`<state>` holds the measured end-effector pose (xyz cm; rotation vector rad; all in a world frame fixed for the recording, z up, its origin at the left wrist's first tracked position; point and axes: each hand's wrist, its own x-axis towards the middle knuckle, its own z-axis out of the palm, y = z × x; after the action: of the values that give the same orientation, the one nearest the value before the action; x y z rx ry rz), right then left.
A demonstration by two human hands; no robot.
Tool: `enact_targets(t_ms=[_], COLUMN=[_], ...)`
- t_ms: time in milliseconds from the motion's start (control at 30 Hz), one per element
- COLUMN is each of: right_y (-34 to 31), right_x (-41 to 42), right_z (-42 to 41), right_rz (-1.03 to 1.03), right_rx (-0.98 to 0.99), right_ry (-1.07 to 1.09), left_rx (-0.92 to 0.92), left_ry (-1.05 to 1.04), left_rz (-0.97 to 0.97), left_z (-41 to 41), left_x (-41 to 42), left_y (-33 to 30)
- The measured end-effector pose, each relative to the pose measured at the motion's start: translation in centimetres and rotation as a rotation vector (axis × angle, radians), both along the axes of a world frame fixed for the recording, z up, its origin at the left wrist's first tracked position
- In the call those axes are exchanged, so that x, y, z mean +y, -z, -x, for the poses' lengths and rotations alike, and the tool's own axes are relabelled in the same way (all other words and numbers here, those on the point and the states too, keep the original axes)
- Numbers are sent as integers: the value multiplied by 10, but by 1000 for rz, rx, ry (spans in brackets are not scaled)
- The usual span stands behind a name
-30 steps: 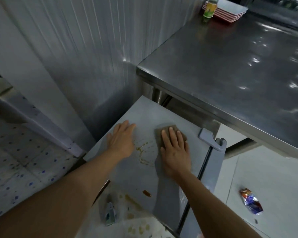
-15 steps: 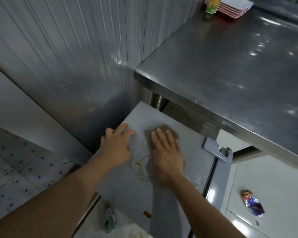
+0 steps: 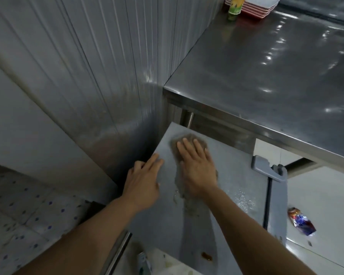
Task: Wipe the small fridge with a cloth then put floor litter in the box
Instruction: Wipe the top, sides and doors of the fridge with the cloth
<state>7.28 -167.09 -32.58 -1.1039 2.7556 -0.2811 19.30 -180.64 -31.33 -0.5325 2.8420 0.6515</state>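
While the right hand [image 3: 197,167] lies flat with straight fingers, a brown cloth [image 3: 189,140] is pressed under it onto the fridge [image 3: 236,175] top. The cloth is matted and rough-edged; it shows past the fingertips and along both sides of the palm. A wet smear is seen on the smooth grey fridge top, trailing back beneath the wrist, with droplets just right of the forearm. A small brown stain [image 3: 207,256] is left near the fridge's front edge, well behind the hand.

The left hand [image 3: 143,183] is laid open, nothing held, on the fridge's left edge, fingers extended and close beside the cloth. Whether the palm is fully in contact cannot be told.

Right of the right hand, a moulded grey plastic hinge [image 3: 266,168] is fixed at the top of the fridge door. Further right and lower, a crinkled foil wrapper [image 3: 301,222], red and blue, is lying on the white tile floor [image 3: 322,195]. Below the left forearm, a small flattened carton [image 3: 144,262] is lying on the floor; detail is blurred.

Beyond the fingers, a brushed steel table [image 3: 266,76] with glare spots overhangs the fridge. At its far end, stacked red-and-white rectangular trays [image 3: 254,6] and a green-yellow can [image 3: 234,5] are seen. Left of both hands, a ribbed metal wall [image 3: 87,66] is seen.
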Motion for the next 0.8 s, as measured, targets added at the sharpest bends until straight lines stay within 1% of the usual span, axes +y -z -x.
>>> enact_targets(t_ms=[100, 133, 200, 233, 300, 367, 400, 467, 567, 600, 667, 800], right_y=[1, 1, 0, 0, -1, -3, -3, -1, 3, 3, 2, -3], right_x=[15, 18, 18, 14, -1, -17, -22, -23, -13, -12, -21, -58], right_z=[-60, -65, -49, -31, 9, 33, 33, 12, -38, -42, -26, 35], right_rz=[1, -13, -45, -47, -41, -48, -36, 18, 73, 76, 67, 45], right_rx=[-48, -63, -53, -53, -46, -9, 11, 24, 21, 8, -15, 8], right_ry=[-153, -185, -204, -171, -27, 100, 129, 99, -72, -100, -109, -12], left_rx=[31, 22, -37, -68, -89, -53, -35, -24, -41, -52, -76, -81], left_ry=[-54, -92, -178, -207, -245, -286, -301, -323, -340, -337, -322, -316], left_rz=[-79, -109, -206, -263, -360, -432, -458, -480, -441, -427, -409, -430], left_z=[-4, -6, -9, -10, -11, -11, -12, -12, -10, -9, -8, -11], left_x=[-4, -7, -12, -15, -19, -20, -20, -18, -16, -16, -17, -20], left_y=[-5, -5, -4, -3, 2, 5, 5, 3, -1, -2, -2, 4])
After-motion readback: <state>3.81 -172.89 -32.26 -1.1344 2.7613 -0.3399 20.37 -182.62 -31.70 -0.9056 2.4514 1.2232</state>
